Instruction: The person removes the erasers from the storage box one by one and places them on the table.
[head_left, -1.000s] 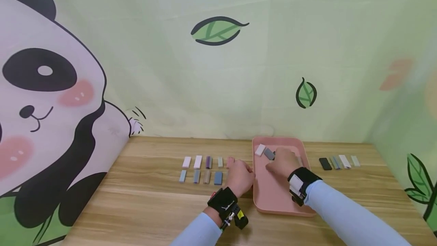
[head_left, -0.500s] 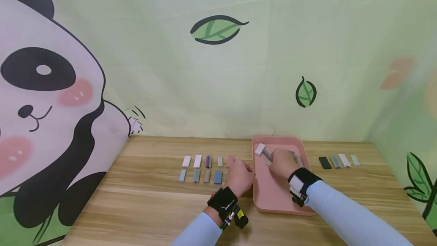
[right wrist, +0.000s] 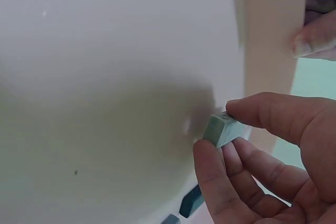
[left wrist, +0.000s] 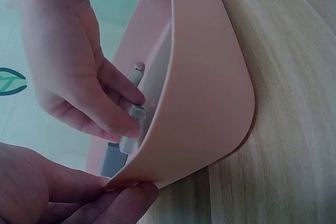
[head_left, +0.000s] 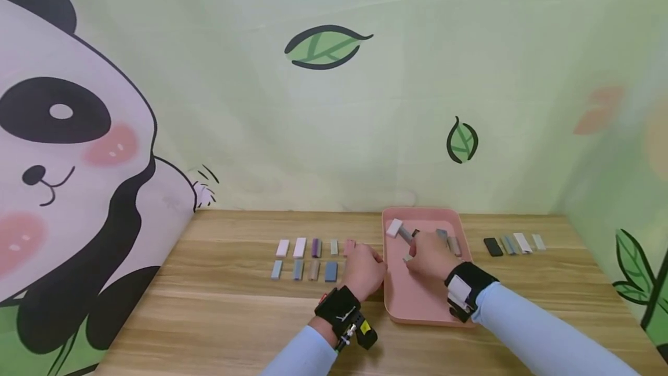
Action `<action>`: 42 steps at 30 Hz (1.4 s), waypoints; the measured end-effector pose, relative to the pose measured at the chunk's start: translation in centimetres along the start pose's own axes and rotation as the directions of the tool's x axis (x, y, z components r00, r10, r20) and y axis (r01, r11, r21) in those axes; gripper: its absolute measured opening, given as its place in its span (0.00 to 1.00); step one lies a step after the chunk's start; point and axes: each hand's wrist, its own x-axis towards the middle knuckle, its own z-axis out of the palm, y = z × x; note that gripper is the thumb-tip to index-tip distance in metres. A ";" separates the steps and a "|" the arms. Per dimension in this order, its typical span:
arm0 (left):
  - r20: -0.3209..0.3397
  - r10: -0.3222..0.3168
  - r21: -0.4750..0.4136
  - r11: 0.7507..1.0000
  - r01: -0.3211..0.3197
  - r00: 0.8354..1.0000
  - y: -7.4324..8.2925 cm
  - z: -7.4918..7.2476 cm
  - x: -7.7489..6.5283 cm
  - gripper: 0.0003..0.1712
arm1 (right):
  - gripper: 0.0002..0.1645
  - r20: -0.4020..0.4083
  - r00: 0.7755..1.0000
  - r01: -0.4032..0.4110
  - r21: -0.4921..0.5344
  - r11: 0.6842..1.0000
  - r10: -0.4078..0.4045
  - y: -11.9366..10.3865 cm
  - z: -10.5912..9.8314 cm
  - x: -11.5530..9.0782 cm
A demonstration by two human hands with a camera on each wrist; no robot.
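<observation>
The left hand (head_left: 365, 271) pinches the left rim of a pink tray (head_left: 417, 303); in the left wrist view its thumb and fingers meet at the edge. Inside the tray, the right hand (head_left: 432, 257) holds a small pale green block (right wrist: 215, 129) between thumb and fingertips, close over the tray floor. Near its fingers lie a white block (head_left: 394, 227) and a grey block (head_left: 405, 234), end to end at the far left corner. Beyond that hand are a blue-grey block (head_left: 442, 235) and a grey-brown block (head_left: 454, 246). A dark block (head_left: 415, 233) is mostly hidden behind its knuckles.
Left of the tray, small blocks stand in two rows on the wooden table (head_left: 209, 306), among them a purple one (head_left: 316, 248) and a blue one (head_left: 331, 271). To the right, a black block (head_left: 493, 247) leads another short row. A printed cloth backs the table.
The right hand has drawn slightly nearer the wearer, and the pale block now shows at its fingertips. The blocks behind it are more exposed. The left hand stays on the rim.
</observation>
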 end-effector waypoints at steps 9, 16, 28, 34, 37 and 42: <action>-0.026 0.022 0.034 0.999 -0.021 0.999 0.0 0.2 0.1 0.14 | 0.08 -0.110 0.993 0.042 0.093 0.995 -0.032 1.9 -2.3 -0.8; -0.027 0.017 0.037 0.999 -0.016 0.999 0.0 0.2 0.2 0.12 | 0.18 -0.141 0.990 0.003 0.146 0.989 0.018 4.9 -7.0 -2.1; -0.029 0.021 0.024 1.000 -0.020 0.999 0.2 0.2 0.0 0.12 | 0.27 -0.424 0.901 -0.046 0.105 0.993 0.087 14.6 -11.4 -3.9; -0.024 0.002 0.011 1.000 -0.002 1.000 0.0 0.2 0.1 0.11 | 0.28 -0.520 0.817 -0.177 0.185 0.967 0.249 19.5 -11.3 -4.7; -0.016 -0.013 0.007 1.000 0.013 1.000 -0.1 0.2 0.1 0.10 | 0.28 -0.519 0.786 -0.249 0.230 0.941 0.336 21.4 -11.1 -5.3; -0.014 -0.011 0.007 1.000 0.011 1.000 0.1 0.3 0.2 0.10 | 0.28 -0.484 0.771 -0.325 0.258 0.910 0.413 23.3 -10.6 -6.0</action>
